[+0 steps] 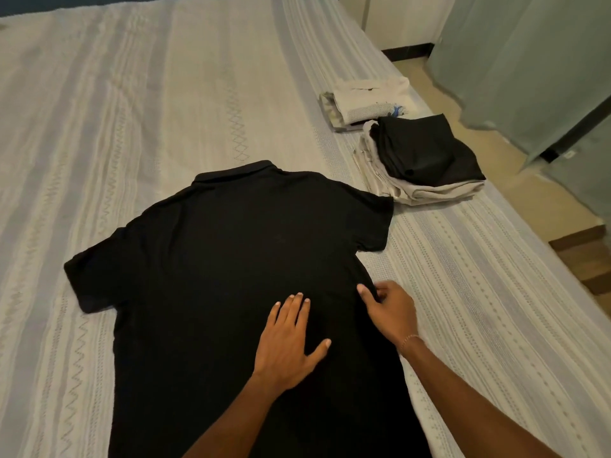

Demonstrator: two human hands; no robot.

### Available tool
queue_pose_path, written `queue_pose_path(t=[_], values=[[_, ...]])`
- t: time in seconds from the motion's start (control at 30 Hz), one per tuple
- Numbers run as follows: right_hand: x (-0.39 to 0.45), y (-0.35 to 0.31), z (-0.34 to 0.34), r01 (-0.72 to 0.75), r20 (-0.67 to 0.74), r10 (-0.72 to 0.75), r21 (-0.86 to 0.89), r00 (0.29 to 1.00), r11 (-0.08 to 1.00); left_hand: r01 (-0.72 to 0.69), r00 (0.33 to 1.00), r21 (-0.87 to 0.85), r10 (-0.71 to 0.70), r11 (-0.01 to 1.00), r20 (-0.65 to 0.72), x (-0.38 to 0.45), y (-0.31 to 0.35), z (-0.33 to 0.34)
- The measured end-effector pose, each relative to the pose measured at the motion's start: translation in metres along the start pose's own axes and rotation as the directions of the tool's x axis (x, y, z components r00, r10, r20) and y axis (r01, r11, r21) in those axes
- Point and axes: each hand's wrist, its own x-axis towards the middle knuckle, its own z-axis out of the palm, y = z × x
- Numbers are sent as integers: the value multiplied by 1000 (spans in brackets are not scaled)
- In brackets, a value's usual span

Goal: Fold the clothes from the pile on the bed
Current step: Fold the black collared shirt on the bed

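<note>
Two folded stacks of light and dark clothes done; black collared polo shirt lies flat, unfolded, left hand spread pressing, right hand pinching its side edge.

We are observing through a single head-worn wide-angle view, looking forward and steeply down from close above the bed. The near edge is sitting at six o'clock, the floor is showing at two o'clock. No second view is sharing the scene.
</note>
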Motion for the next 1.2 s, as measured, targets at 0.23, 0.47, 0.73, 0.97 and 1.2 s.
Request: queue_pose_path(t=[0.23, 0.47, 0.73, 0.97, 1.2], values=[[80, -44, 27, -72, -25, 75, 108, 997, 992, -46, 999, -4, 46, 999, 18, 91, 12, -8], [91, -37, 15, -232, -134, 288, 328, 948, 916, 1, 1000, -4, -1, 1000, 4, 107, 18, -8], [165, -61, 2, -298, -196, 310, 89, 930, 950, 4, 997, -25, -6, 1000, -78, 194, 21, -22], [167, -77, -6, 193, -250, -122, 286, 961, 939, 33, 998, -21, -34, 999, -50, 250, 6, -32], [196, -68, -6, 242, -422, -298, -181, 856, 953, 82, 996, 18, -82, 996, -33, 271, -1, -36]])
